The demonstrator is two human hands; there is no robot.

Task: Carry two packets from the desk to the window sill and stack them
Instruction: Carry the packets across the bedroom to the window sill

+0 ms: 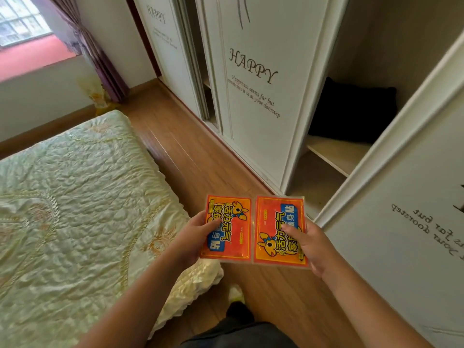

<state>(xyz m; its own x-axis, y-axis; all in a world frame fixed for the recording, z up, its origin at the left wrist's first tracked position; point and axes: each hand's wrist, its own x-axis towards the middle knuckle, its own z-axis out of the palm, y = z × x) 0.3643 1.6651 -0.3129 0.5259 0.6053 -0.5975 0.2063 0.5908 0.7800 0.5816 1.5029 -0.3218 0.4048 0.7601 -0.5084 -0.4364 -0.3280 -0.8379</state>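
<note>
Two flat orange packets with blue and yellow print are held side by side in front of me, over the wooden floor. My left hand grips the left packet by its left edge, thumb on top. My right hand grips the right packet by its right edge, thumb on top. Their inner edges touch or nearly touch. The window sill, reddish, lies far off at the upper left under the window. No desk is in view.
A bed with a pale quilted cover fills the left. A white wardrobe with sliding doors, partly open, lines the right. A wooden floor aisle runs between them toward the purple curtain. My foot shows below.
</note>
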